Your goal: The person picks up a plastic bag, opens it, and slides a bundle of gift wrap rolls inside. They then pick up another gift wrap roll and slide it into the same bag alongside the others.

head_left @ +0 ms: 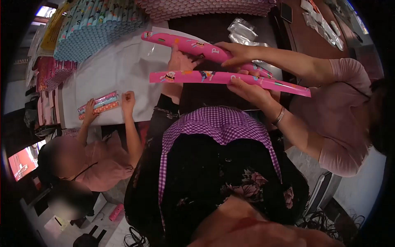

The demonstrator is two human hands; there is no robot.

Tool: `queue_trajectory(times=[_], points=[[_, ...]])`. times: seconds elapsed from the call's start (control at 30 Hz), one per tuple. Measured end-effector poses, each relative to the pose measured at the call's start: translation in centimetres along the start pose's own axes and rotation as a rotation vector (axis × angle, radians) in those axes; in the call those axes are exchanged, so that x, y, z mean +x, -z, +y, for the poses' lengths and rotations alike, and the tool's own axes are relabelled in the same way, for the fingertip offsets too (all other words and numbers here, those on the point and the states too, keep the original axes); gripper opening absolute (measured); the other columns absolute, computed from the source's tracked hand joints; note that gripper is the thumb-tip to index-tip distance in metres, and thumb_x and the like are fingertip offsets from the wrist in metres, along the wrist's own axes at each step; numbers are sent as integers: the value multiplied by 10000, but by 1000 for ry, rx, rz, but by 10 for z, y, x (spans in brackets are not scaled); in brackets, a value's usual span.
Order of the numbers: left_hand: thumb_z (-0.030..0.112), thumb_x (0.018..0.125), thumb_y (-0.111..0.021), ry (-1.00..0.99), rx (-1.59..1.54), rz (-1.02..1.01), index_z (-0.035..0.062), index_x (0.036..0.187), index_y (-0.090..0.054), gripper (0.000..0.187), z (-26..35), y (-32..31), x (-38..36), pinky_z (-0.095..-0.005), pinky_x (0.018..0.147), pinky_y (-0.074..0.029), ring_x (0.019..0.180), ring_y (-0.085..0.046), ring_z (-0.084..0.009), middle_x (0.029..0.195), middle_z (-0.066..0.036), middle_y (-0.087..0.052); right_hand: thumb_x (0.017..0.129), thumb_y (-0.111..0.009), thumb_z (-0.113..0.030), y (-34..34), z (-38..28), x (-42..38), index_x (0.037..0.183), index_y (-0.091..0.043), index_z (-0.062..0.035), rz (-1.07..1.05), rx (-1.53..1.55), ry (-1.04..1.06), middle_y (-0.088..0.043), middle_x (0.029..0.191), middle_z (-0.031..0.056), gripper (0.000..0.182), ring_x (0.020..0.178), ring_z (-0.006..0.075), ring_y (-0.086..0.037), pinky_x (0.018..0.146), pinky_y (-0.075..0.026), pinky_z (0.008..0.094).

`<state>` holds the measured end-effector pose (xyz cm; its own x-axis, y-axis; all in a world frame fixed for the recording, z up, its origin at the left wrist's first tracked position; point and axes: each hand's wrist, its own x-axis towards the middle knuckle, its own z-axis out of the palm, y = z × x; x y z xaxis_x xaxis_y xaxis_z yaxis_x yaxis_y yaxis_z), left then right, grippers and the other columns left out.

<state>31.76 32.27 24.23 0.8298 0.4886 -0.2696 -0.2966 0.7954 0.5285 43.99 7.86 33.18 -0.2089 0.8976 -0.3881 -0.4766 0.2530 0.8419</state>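
Observation:
Two long pink rolls with cartoon prints, which look like wrapping paper, lie crosswise in front of me: an upper roll and a lower roll. My left hand reaches up behind the lower one. Its fingers are spread, and one touches the underside of the upper roll near its left end. A co-worker in pink on the right grips the upper roll with one hand and the lower with the other. My right hand cannot be made out; a skin patch behind the co-worker's lower hand may belong to it.
Stacked light-blue rolls and pink rolls line the back. Clear plastic packaging and a phone lie at the back right. To the left, another person's hands are at a small pack of colourful rolls on white sheeting.

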Motion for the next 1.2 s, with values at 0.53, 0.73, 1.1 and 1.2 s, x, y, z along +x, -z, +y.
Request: queue_trajectory(times=[0.53,0.73,1.1,1.2], points=[[222,816,-732,-23,102,-452,95,1409,-427,679,-30,-1,-64,-490,1118,-327,1338,-408,-307,1425,-136,-459,1043,-350,-343,12,-50,77,1078,-376,-161,27,14,71,-515,820,59,187,590,164,-531,539,-490,269],[173,901,-623,-112,-386,-242,84,966,-616,110,-33,3,-42,-498,1114,-351,1125,-546,-277,996,-90,-624,1022,-452,-252,22,-56,87,1138,-441,-134,53,-96,18,-556,865,33,165,660,117,-561,593,-518,249],[102,899,-614,-67,-503,413,82,904,-496,121,-54,20,-20,-494,974,-433,837,-529,-255,788,-73,-514,944,-552,-119,58,-63,80,1202,-516,-48,-334,-1406,116,-597,1027,71,270,929,137,-594,782,-519,274],[99,900,-614,-65,-497,497,86,917,-500,116,-60,29,-14,-486,957,-432,844,-513,-260,832,-75,-507,880,-621,-34,69,-54,60,1192,-581,-7,-750,-2804,426,-626,1093,101,316,1013,173,-614,851,-492,280]])
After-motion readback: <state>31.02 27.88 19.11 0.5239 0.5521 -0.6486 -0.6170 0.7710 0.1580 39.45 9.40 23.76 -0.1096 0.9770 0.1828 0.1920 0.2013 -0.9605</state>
